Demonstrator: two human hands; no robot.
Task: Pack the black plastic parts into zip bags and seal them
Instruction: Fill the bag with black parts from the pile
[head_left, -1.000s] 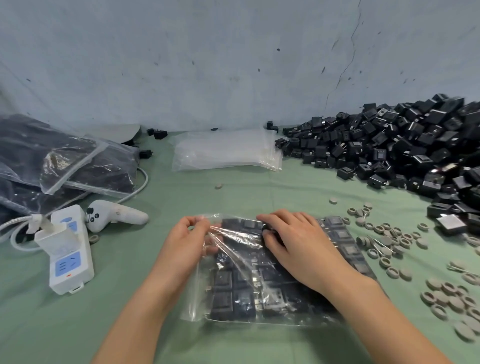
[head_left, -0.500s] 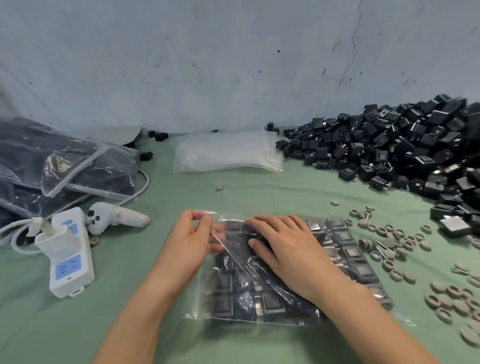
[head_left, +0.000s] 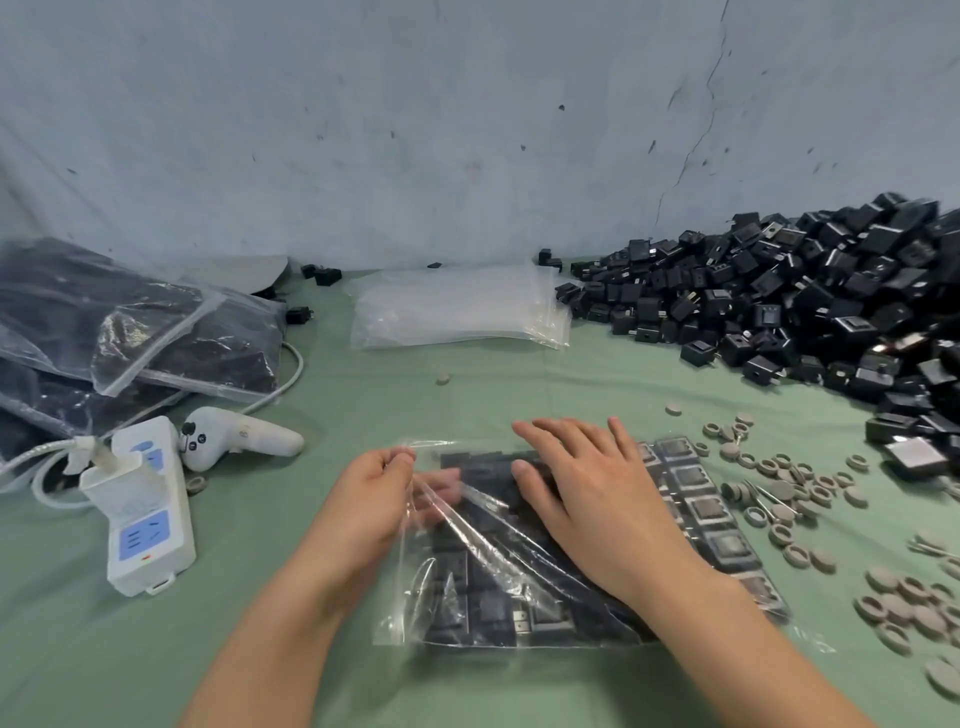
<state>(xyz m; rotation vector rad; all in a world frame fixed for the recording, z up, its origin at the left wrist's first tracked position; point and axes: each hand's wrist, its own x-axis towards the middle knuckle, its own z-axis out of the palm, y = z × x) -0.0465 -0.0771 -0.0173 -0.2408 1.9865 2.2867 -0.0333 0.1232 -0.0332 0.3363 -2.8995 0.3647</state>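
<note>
Zip bag (head_left: 467, 597) readied for sealing
Near centre, its mouth is pinched by the left hand (head_left: 374, 499); black plastic parts (head_left: 540, 618) are flattened under the straight-fingered right hand (head_left: 597, 499). Next, the mouth likely needs pressing shut.

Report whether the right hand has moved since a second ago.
Yes, slightly. The right hand has uncurled and now lies flat on the zip bag, reaching a little nearer the white controller; its palm has barely shifted.
</note>
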